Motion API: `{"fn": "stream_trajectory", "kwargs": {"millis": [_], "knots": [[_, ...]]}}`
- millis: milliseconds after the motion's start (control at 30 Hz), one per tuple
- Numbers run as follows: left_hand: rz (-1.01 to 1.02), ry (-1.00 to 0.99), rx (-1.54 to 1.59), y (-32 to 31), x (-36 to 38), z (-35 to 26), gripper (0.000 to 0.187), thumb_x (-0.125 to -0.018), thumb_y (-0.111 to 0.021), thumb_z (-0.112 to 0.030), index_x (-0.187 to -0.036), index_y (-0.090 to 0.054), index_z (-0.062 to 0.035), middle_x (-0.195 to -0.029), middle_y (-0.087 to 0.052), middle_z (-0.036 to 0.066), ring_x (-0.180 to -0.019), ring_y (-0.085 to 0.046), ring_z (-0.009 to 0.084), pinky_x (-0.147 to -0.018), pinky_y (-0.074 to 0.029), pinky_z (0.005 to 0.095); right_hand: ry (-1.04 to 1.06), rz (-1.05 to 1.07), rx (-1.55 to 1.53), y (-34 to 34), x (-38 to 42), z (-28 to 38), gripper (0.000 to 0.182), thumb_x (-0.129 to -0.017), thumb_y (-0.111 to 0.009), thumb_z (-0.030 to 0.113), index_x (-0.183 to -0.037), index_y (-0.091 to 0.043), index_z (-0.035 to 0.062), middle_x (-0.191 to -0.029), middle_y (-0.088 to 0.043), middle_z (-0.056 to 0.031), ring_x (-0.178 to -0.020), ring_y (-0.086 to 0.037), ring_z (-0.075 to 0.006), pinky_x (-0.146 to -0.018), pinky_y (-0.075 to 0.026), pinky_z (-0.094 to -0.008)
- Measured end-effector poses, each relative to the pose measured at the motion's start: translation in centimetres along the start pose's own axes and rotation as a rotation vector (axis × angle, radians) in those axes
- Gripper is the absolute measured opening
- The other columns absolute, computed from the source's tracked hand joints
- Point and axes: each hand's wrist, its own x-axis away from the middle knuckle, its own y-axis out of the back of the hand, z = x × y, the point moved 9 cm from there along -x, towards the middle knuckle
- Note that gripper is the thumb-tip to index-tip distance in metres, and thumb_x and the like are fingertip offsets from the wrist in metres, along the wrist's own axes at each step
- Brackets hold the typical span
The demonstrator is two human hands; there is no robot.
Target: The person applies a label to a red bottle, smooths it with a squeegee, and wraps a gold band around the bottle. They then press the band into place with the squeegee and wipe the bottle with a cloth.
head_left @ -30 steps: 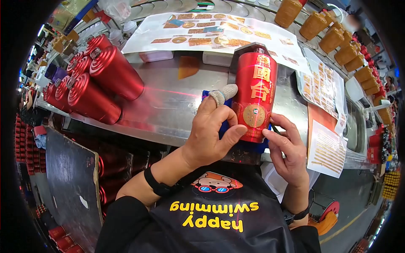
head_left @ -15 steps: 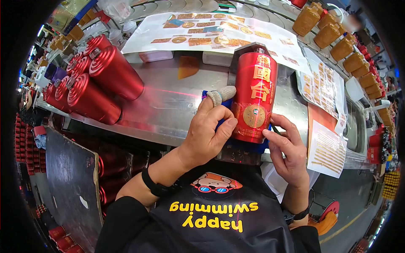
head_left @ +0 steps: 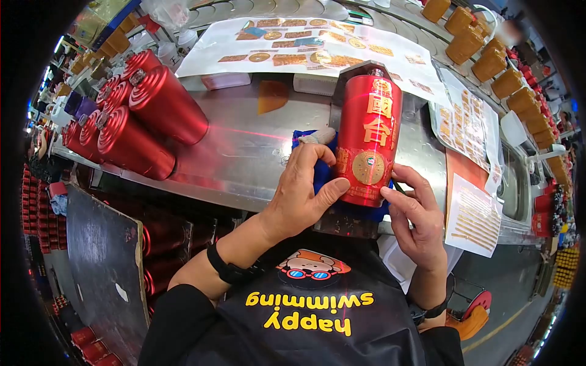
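A red bottle (head_left: 368,137) with gold characters and a round gold seal lies in a dark holder on the steel bench (head_left: 244,152), its neck pointing away from me. My left hand (head_left: 302,192) grips its left side near the base, thumb on the bottom rim, a cloth-capped forefinger curled over blue padding (head_left: 311,155). My right hand (head_left: 415,216) touches the bottle's lower right edge with its fingertips. A thin red laser line crosses the bench and the bottle.
Several plain red bottles (head_left: 140,116) lie stacked at the left of the bench. Label sheets (head_left: 305,52) with gold stickers lie behind the bottle, and more sheets (head_left: 467,128) at the right. A row of amber bottles (head_left: 488,61) runs along the far right.
My left forefinger has bent down from its raised position onto the blue padding, and the thumb has shifted along the bottle's base. The amber bottles at the back have moved on to the right.
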Motion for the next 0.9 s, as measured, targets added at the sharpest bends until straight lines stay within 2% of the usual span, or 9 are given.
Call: {"fn": "stream_trajectory", "kwargs": {"millis": [233,467,567,667,900], "knots": [[0.032,0.032,0.105,-0.1,0.1,0.6,0.040,-0.097,-0.063,-0.035,-0.112,-0.046,-0.0021,-0.105,-0.051,0.014,-0.103,-0.051,0.0287,-0.095,-0.041,0.0380,0.005,-0.004,0.003,0.0,0.0,0.0,0.046,-0.077,-0.064,-0.014,-0.117,-0.069,0.0078,-0.134,-0.055,-0.0221,-0.109,-0.064,-0.0288,-0.071,-0.052,-0.0314],[0.007,0.032,0.075,-0.3,0.3,0.6,0.049,-0.095,-0.066,-0.038,-0.120,-0.045,-0.0017,-0.112,-0.052,0.016,-0.108,-0.052,0.0303,-0.098,-0.040,0.0390,-0.030,-0.018,0.017,0.3,0.4,-0.4,0.042,-0.079,-0.063,-0.013,-0.117,-0.068,0.0043,-0.128,-0.059,-0.0219,-0.108,-0.064,-0.0309,-0.077,-0.053,-0.0344],[0.027,0.065,0.112,-0.4,0.4,1.3,0.055,-0.094,-0.067,-0.041,-0.123,-0.044,-0.0008,-0.117,-0.052,0.017,-0.112,-0.052,0.0303,-0.101,-0.040,0.0390,0.017,-0.057,0.047,0.7,0.4,-0.1,0.042,-0.080,-0.062,-0.013,-0.118,-0.066,0.0021,-0.126,-0.060,-0.0217,-0.106,-0.063,-0.0315,-0.079,-0.053,-0.0354],[0.016,0.074,0.164,-0.4,0.2,1.5,0.058,-0.094,-0.068,-0.041,-0.126,-0.043,0.0006,-0.122,-0.052,0.018,-0.115,-0.051,0.0297,-0.103,-0.039,0.0393,0.001,0.002,0.066,0.2,0.5,-0.1,0.042,-0.084,-0.058,-0.013,-0.124,-0.063,0.0013,-0.129,-0.059,-0.0221,-0.116,-0.062,-0.0331,-0.089,-0.053,-0.0361],[-0.004,0.071,0.191,-0.9,-0.2,1.5,0.062,-0.095,-0.067,-0.039,-0.133,-0.041,0.0019,-0.131,-0.049,0.019,-0.124,-0.049,0.0294,-0.108,-0.036,0.0395,-0.028,0.005,0.022,0.0,0.7,-0.4,0.046,-0.082,-0.058,-0.015,-0.124,-0.064,0.0024,-0.130,-0.058,-0.0218,-0.109,-0.065,-0.0297,-0.085,-0.054,-0.0343]]}}
